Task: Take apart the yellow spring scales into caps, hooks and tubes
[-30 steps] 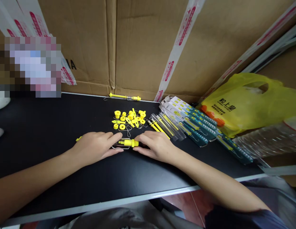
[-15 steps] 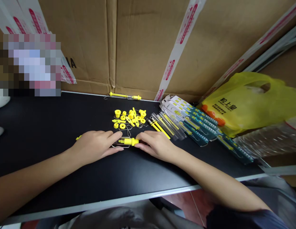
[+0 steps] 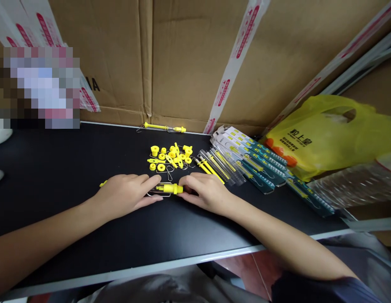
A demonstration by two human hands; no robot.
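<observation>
Over the black table, my left hand [image 3: 124, 192] is closed around a tubular spring scale [image 3: 170, 188], held level, with a bent wire hoop beside it. The scale's other yellow end pokes out behind that hand at the far left. My right hand [image 3: 206, 191] has its thumb and forefinger on the yellow end cap; its other fingers curl out of sight. Just beyond the hands lies a pile of small yellow plastic parts [image 3: 170, 155] mixed with wire hooks. Right of the pile are clear tubes with yellow rods [image 3: 219, 165].
Another spring scale [image 3: 165, 127] lies by the cardboard wall [image 3: 183, 63]. Printed boxes [image 3: 261, 168] are stacked to the right, beside a yellow plastic bag [image 3: 334, 134] and clear plastic packaging [image 3: 350, 187]. A white object [image 3: 0, 131] stands at the left edge.
My right fingertips have shifted slightly on the end cap, with a wider gap between thumb and forefinger. My left hand keeps its hold, and the loose parts are unmoved.
</observation>
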